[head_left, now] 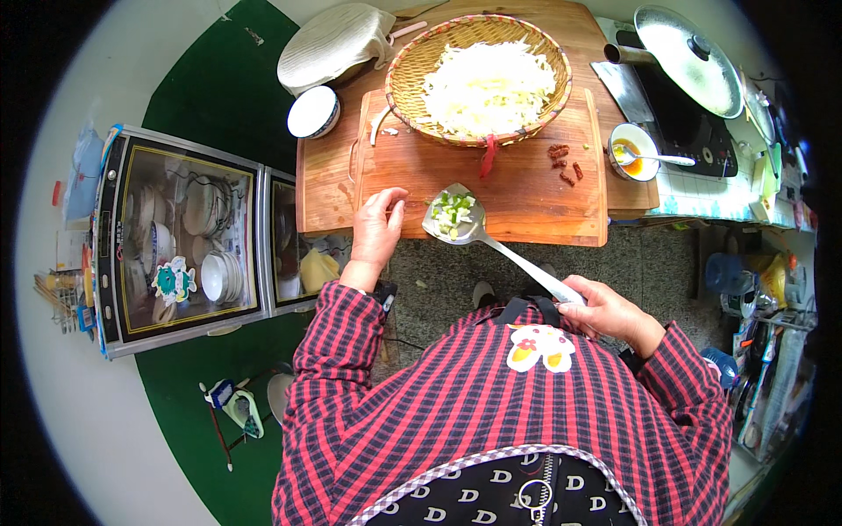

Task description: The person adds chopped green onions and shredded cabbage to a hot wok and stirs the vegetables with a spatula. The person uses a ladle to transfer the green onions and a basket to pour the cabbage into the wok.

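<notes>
My right hand (605, 309) is closed around the handle end of a metal spatula (520, 263). Chopped green onion (454, 210) lies on the spatula's blade, over the near edge of a wooden cutting board (408, 164). Just left of the blade, my left hand (381, 217) is raised at the board's edge, fingers curled loosely with nothing seen in them. A woven bamboo basket (401, 85) of pale shreds (490, 85) rests on the far part of the board. Dried red chilies (566, 161) lie on the board at the right.
To the right are a bowl (615, 164) of reddish sauce with a spoon, a cleaver (621, 89), an induction cooktop (697, 141) and a lidded pan (691, 59). A white bowl (313, 113) and a cloth-covered container (332, 49) stand left. A glass-door dish cabinet (184, 237) is farther left.
</notes>
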Demonstrator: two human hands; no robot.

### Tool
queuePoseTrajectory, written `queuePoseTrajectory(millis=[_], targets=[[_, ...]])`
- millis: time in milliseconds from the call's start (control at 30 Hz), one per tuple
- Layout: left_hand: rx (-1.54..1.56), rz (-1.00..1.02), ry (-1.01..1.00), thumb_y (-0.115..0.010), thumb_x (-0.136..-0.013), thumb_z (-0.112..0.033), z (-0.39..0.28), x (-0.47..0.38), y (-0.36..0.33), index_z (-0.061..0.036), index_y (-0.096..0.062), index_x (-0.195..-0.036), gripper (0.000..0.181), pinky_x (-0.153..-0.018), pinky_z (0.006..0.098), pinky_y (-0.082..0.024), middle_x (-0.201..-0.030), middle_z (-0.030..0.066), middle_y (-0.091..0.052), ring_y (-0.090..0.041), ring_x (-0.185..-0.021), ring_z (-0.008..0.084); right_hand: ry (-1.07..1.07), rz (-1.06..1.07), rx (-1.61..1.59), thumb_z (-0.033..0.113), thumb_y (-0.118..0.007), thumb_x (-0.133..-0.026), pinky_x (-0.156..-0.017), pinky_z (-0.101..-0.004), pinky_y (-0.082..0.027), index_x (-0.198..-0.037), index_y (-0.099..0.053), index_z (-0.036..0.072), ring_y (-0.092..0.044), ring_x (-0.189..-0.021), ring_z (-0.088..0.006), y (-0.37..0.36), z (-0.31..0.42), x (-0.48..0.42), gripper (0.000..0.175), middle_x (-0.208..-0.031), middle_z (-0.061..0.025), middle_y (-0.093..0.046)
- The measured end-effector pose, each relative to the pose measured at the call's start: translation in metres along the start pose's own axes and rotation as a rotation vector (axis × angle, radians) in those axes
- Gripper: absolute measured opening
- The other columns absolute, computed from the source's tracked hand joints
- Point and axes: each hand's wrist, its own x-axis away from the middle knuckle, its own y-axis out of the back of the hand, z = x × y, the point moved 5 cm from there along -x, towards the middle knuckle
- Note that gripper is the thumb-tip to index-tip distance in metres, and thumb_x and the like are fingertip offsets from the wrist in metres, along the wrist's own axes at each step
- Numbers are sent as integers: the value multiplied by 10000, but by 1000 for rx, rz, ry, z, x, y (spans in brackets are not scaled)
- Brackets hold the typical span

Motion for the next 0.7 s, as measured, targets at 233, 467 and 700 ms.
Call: queuePoseTrajectory(millis=[233,467,700], targets=[[-115,75,-68,-696,-818,-62,5,-5,-23,-60,-656,-1010,196,-704,291,-539,-880,85,-622,-654,-790,179,10,-65,68,213,-591,-942,-432,-198,-391,-1044,-531,55,-476,-485,-41,-1,7,26,198,-697,10,-559],[-410,103,-305,-688,-795,-119,3,-18,-42,-47,-601,-882,143,-714,411,-491,-852,140,-585,-592,-797,313,-35,-44,191,242,-562,-956,-441,-215,-428,-1062,-517,49,-502,-495,-61,-2,21,24,225,-681,0,-551],[-314,144,-334,-631,-830,-88,-32,-16,-45,-24,-519,-882,139,-750,447,-461,-833,169,-546,-548,-826,353,42,-23,187,243,-556,-952,-450,-240,-438,-1087,-513,31,-520,-517,-83,3,13,23,255,-719,-27,-573]])
